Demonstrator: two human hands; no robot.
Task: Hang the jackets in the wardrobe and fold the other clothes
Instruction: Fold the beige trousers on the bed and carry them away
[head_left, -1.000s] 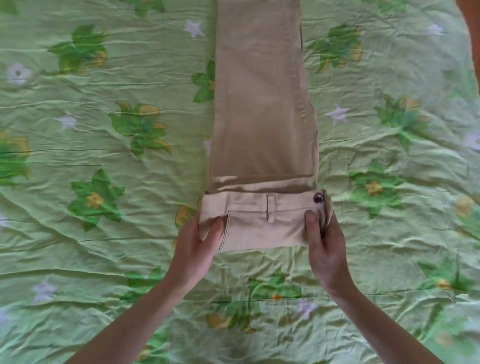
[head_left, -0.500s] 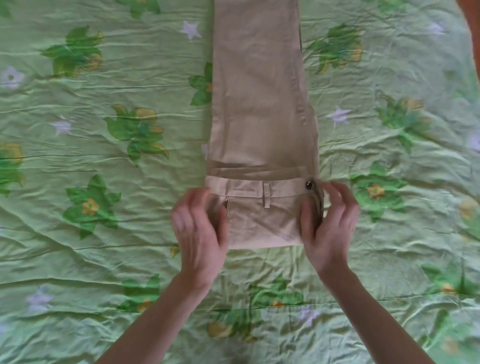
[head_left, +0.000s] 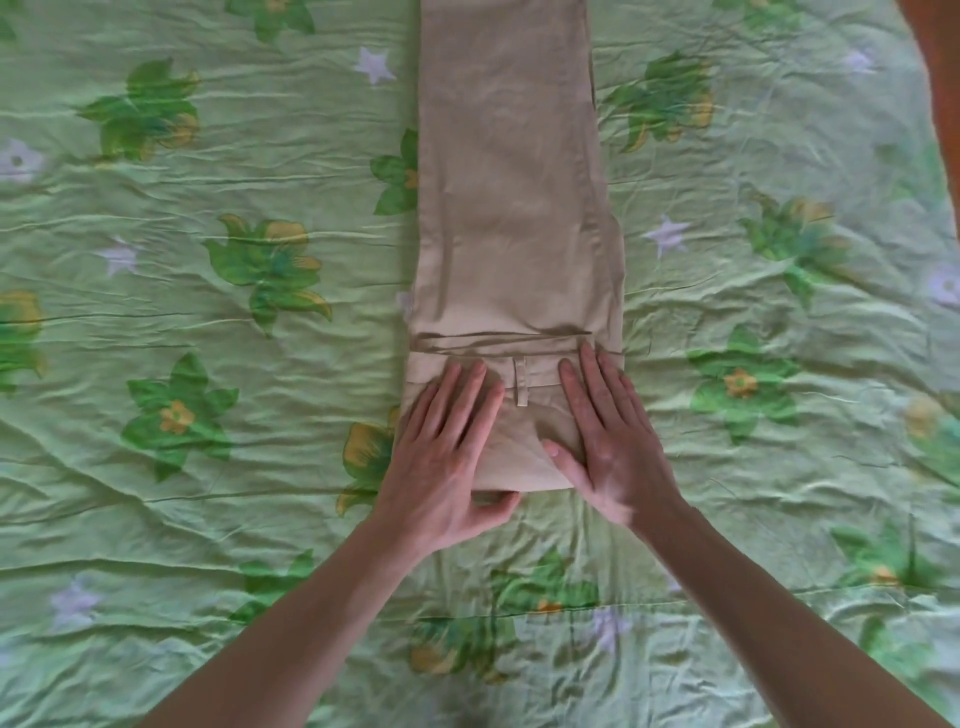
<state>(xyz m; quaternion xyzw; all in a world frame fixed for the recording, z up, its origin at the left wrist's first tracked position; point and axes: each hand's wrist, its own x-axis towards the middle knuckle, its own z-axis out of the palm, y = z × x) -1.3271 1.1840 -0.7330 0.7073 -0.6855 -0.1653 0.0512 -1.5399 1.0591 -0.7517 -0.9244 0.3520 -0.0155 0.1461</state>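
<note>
Beige trousers (head_left: 511, 208) lie lengthwise down the middle of the bed, legs stacked and running off the top of the view. The waistband end is folded over onto the legs, with a belt loop showing between my hands. My left hand (head_left: 447, 457) lies flat on the left part of that fold, fingers straight, thumb under the near edge. My right hand (head_left: 608, 436) presses flat on the right part, fingers spread and pointing away from me.
A green bedspread (head_left: 208, 364) with flower and star prints covers the whole surface and is wrinkled all over. A strip of orange-brown floor or wall (head_left: 935, 67) shows at the top right corner.
Both hands gripped the waistband end at its sides and rolled it away from me onto the legs. They have let go and now lie flat on top of the fold.
</note>
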